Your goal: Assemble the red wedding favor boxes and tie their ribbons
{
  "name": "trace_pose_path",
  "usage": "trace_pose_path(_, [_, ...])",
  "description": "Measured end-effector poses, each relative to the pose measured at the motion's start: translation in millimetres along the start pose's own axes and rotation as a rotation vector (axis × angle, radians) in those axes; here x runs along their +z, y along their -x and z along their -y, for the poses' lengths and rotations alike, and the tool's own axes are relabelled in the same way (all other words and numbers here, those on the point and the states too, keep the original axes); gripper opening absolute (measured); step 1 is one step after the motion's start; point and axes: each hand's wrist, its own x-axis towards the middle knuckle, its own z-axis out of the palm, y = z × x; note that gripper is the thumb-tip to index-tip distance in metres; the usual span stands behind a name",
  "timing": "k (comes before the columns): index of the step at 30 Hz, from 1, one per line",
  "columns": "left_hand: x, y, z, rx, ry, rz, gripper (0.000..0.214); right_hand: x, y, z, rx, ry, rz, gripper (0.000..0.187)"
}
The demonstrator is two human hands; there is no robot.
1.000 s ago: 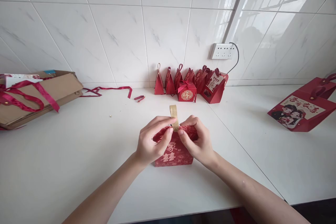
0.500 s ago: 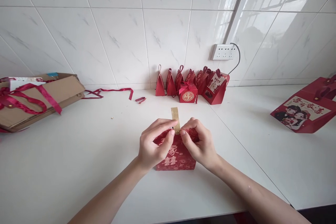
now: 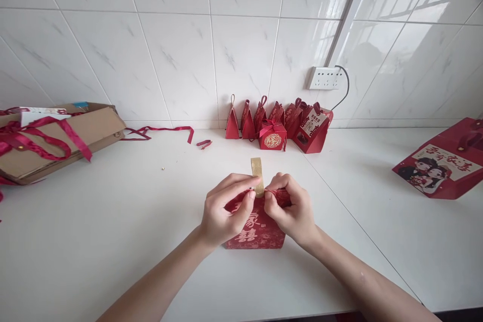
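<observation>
Box (image 3: pixel 266 234) is pinched along its top by left hand (image 3: pixel 227 210) at ten o'clock, right hand (image 3: pixel 291 210) at two, apparently steadying the gold strap (image 3: pixel 256 168)

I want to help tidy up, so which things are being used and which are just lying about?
In use:
patterned red box
gold strap at its top
left hand and right hand, both pinching there

Seemingly just lying about:
cardboard box
loose ribbon
small red boxes by the wall
big picture box
</observation>
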Motion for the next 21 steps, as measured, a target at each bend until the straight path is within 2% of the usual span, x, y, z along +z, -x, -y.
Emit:
trace_pose_path(16, [0.4, -0.1, 1.5, 0.023, 0.003, 0.017, 0.030, -2.4, 0.8, 1.6, -0.013, -0.010, 0.009, 0.011])
trace_pose_path(21, [0.4, 0.7, 1.0, 0.018, -0.024, -0.004, 0.028, -4.5, 3.8, -0.3, -0.048, -0.027, 0.054, 0.012])
